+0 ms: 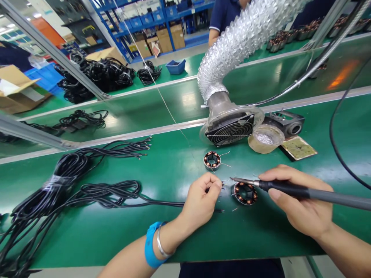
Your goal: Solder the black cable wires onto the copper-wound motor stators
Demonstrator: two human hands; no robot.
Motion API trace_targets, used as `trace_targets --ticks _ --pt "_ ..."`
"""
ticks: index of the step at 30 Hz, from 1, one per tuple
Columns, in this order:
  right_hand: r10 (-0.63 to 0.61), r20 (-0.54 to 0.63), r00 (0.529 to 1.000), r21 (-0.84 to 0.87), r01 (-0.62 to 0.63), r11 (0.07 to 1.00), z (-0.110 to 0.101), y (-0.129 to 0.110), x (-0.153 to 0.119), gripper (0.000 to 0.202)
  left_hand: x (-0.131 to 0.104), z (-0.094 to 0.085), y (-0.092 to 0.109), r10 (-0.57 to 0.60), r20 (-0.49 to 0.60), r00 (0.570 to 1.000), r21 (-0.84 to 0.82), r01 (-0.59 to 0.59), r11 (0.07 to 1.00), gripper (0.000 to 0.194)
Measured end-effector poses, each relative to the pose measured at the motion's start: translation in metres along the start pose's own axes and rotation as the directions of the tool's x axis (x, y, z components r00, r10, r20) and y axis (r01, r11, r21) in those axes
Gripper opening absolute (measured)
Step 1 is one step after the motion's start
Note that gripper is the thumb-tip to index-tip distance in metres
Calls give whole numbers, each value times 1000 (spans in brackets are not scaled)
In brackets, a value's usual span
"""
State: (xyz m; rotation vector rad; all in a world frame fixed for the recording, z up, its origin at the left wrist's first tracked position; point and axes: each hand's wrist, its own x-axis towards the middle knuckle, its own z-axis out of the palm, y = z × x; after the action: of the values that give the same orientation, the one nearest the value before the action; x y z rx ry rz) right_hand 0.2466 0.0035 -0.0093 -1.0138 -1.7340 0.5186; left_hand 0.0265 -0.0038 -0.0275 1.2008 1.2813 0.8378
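Observation:
My left hand (203, 197) is closed in a pinch on a black cable (168, 202), whose thin wire ends poke out past the fingertips. In my right hand (304, 204) is a soldering iron (284, 188), gripped like a pen, its tip pointing left close to those wire ends. Whether the tip touches them I cannot tell. Just below the iron lies a ring-shaped motor stator (245, 194) with copper windings, on the green bench. A second copper-wound stator (212, 160) sits farther back, two thin leads reaching right from it.
Bundled black cables (58, 181) cover the bench's left side. Behind the stators stand a fume extractor hood (232, 123) with a silver duct (226, 50), a round pot (265, 139), an iron stand (286, 121) and a sponge tray (300, 148). Across the bench is another person (223, 19).

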Motion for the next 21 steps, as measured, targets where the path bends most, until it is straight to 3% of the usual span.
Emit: trace_targets --ticks 14,21 --pt "52 12 999 20 -52 998 1 0 -3 9 -2 0 1 -4 9 1000 32 4 999 21" --pt "-2 42 999 10 2 1000 1 0 -1 10 -2 1 1 -3 7 1000 44 2 999 21"
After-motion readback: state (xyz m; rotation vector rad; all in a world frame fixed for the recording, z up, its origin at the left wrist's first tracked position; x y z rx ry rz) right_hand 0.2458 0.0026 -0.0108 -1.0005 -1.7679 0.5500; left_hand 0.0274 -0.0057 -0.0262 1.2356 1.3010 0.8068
